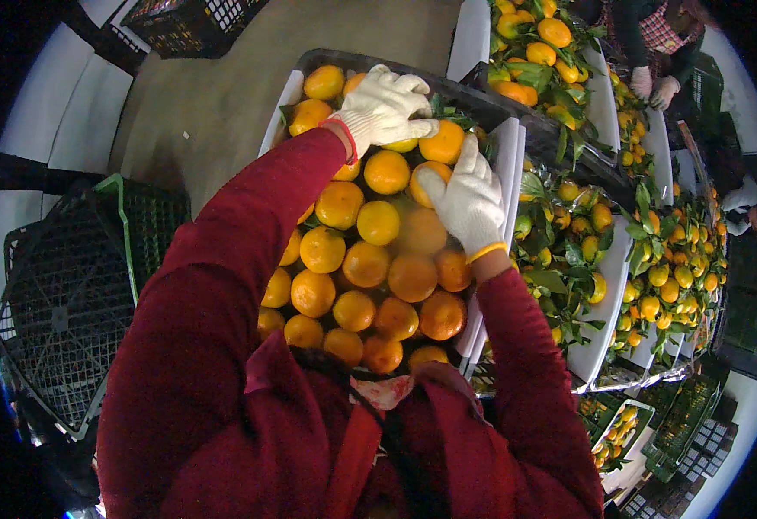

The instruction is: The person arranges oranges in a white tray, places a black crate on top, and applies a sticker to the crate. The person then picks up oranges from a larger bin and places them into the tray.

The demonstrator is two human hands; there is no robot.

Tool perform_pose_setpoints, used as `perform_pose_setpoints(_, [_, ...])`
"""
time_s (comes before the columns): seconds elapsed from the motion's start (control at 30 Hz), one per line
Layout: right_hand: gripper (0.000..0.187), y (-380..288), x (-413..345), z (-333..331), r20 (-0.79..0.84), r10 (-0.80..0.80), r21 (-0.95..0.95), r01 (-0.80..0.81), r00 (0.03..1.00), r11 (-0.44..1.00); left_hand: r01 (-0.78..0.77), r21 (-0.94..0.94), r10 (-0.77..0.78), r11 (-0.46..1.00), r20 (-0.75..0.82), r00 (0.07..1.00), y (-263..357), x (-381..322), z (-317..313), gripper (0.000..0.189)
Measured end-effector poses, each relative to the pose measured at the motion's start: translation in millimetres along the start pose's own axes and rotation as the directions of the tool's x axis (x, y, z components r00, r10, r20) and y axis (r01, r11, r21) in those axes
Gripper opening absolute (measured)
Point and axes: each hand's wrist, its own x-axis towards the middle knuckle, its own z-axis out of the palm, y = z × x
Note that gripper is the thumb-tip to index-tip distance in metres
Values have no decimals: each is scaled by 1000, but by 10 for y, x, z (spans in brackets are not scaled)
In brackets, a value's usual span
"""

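Note:
A crate lined with white foam board [507,188] stands before me, filled with orange mandarins [365,264]. My left hand [388,107], in a white knit glove with a red cuff edge, lies palm down over the fruit near the far end, fingers spread. My right hand [472,198], gloved in white with a yellow cuff edge, rests at the right side, its thumb and fingers around a mandarin [432,184] by the foam wall. Another mandarin [442,141] sits between the two hands. The left palm hides what is under it.
Crates of leafy mandarins [563,246] with white foam sides stand to the right. A co-worker's gloved hands [653,87] are at a crate at the upper right. Black and green plastic crates [67,311] stand at the left, and a black crate [190,26] lies at the upper left.

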Motion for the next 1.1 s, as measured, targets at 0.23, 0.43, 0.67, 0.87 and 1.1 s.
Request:
perform_pose_setpoints(0.23, [107,49,136,-169,199,21,85,-38,980,996,87,-15,-86,996,22,996,127,14,-44,62])
perform_pose_setpoints(0.43, [57,786,983,-678,-36,159,269,-144,987,952,100,8,-99,995,-23,995,153,8,-6,64])
perform_pose_setpoints(0.67, [71,1620,2506,-92,443,4,-126,57,896,990,85,-11,-86,996,-40,996,107,19,91,64])
perform_pose_setpoints(0.87, [87,1524,2263,-163,149,261,122,-280,954,952,75,10,-73,997,-96,993,106,-1,109,62])
perform_pose_setpoints(1.1, [86,1099,1337,-725,56,-106,385,77,993,920,76,14,-76,997,-10,997,128,-6,35,63])
